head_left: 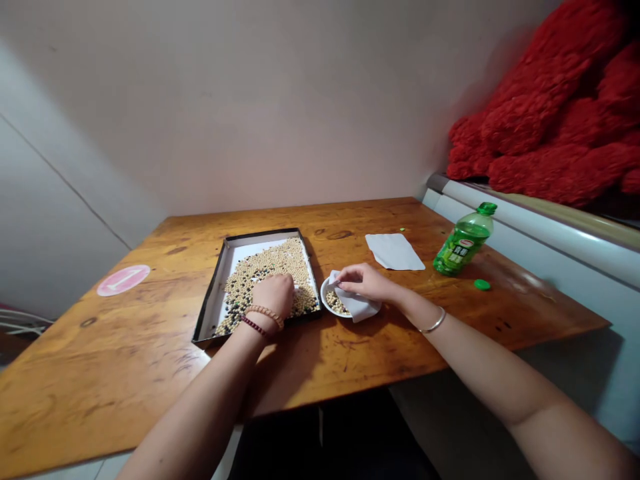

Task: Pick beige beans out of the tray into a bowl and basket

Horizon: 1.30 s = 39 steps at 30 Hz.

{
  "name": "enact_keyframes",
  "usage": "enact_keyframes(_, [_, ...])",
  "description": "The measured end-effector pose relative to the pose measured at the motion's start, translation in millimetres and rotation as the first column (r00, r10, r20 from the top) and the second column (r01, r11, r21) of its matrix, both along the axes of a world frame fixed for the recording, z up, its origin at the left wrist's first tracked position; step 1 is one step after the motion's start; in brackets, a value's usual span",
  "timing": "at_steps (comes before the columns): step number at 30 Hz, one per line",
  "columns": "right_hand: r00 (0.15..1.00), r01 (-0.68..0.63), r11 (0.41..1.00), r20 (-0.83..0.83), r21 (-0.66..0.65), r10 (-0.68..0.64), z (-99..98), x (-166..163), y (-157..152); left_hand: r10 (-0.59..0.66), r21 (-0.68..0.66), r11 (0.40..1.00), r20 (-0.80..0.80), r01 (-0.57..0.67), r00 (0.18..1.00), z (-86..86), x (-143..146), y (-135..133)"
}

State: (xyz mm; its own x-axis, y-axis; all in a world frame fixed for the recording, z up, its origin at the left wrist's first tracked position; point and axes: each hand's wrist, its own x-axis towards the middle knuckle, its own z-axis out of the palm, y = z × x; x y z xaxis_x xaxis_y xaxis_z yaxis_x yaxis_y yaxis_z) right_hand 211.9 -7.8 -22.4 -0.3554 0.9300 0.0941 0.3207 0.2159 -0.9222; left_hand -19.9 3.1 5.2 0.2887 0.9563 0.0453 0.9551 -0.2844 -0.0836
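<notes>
Pinching a folded white paper sheet (pixel 357 307) over the round white bowl (pixel 324 299), the right hand (pixel 365 282) should hold steady while the curled left hand (pixel 273 293) sits among cream and black beans (pixel 293 257) in the shallow black-rimmed tray (pixel 214 287). Left fingertips are hidden, so their grip cannot be told; paper masks part of the bowl.

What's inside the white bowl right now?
Pale and dark beans show at left in the bowl; whatever lies beneath the white paper and right hand cannot be seen.
</notes>
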Motion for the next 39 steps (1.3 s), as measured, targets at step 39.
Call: enact_keyframes(39, [0.999, 0.001, 1.0, -0.05, -0.032, -0.002, -2.3, -0.3, -3.6, -0.072, 0.018, 0.997, 0.052, 0.071, 0.996, -8.1, 4.7, -3.6])
